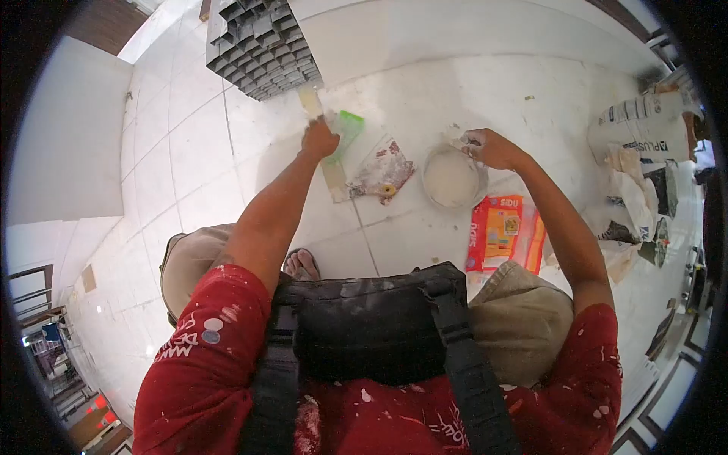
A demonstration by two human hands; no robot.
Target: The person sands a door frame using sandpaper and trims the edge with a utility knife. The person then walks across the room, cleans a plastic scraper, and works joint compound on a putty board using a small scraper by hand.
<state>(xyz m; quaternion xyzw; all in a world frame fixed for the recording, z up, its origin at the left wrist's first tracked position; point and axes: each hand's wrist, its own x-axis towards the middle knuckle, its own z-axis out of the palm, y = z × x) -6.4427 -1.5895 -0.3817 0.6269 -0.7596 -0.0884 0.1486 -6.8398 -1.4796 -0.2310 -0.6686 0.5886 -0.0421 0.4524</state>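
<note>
My left hand (320, 139) reaches down to the floor, its fingers bent together over a pale, flat strip (334, 182) that shows on both sides of it. What the fingers grip is hidden. A translucent green flat piece (350, 126) lies right beside that hand. My right hand (493, 149) is closed at the rim of a round bucket (479, 189) holding a whitish, smooth mix (450, 177). White smears cover its fingertips. Between the hands lies a crumpled, white-smeared plastic sheet or bag (383, 168) with a small yellowish ring (389, 189) on it.
A stack of grey metal channels (265, 53) stands ahead on the left. A red and orange packet (500, 233) lies near my right knee. White printed sacks (641, 133) and crumpled paper sit at the right. Pale tiles (205, 144) form the floor, beside a white wall (68, 144).
</note>
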